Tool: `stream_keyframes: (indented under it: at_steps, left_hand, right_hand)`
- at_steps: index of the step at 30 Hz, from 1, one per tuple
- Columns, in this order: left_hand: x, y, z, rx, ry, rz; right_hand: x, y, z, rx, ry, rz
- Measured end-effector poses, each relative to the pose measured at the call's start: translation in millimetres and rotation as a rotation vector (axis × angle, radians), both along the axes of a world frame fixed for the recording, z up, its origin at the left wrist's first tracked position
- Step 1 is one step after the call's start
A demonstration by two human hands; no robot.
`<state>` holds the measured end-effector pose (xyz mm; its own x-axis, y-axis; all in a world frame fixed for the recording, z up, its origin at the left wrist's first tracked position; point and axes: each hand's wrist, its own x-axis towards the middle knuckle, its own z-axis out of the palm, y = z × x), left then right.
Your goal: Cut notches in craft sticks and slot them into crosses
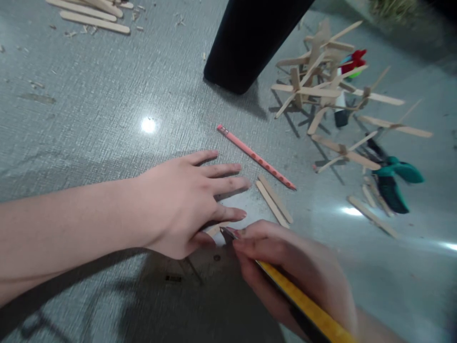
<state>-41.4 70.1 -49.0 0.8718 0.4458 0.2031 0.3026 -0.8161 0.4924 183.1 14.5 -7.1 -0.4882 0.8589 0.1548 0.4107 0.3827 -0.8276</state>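
My left hand (189, 195) lies flat on the grey textured table with its fingers spread. Between its thumb and index finger a short part of a wooden craft stick (218, 228) shows; the rest is under the hand. My right hand (300, 271) is closed around a yellow-and-black utility knife (307, 302). The blade tip meets the stick beside my left thumb. A pink pencil (257, 159) lies beyond my left fingertips. Two loose craft sticks (273, 202) rest side by side just past both hands.
A tall black object (250, 47) stands at the top middle. Right of it are several crossed craft-stick pieces (317, 90). A teal-handled tool (400, 171) lies at the right, near a loose stick (371, 216). More sticks (94, 21) and splinters lie at the upper left.
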Motion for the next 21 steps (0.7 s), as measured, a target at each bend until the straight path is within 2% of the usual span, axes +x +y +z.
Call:
stream_keyframes:
  at_steps: [3, 6, 21]
  left_hand:
    - [0, -1, -0.5, 0.009, 0.016, 0.001]
    - [0, -2, 0.6, 0.003, 0.069, 0.003]
    - [2, 0, 13.3, -0.047, 0.143, -0.016]
  right_hand:
    - [0, -2, -9.7, 0.090, -0.025, 0.073]
    - [2, -3, -14.0, 0.093, -0.019, 0.064]
    - [1, -5, -11.1, 0.086, -0.061, 0.083]
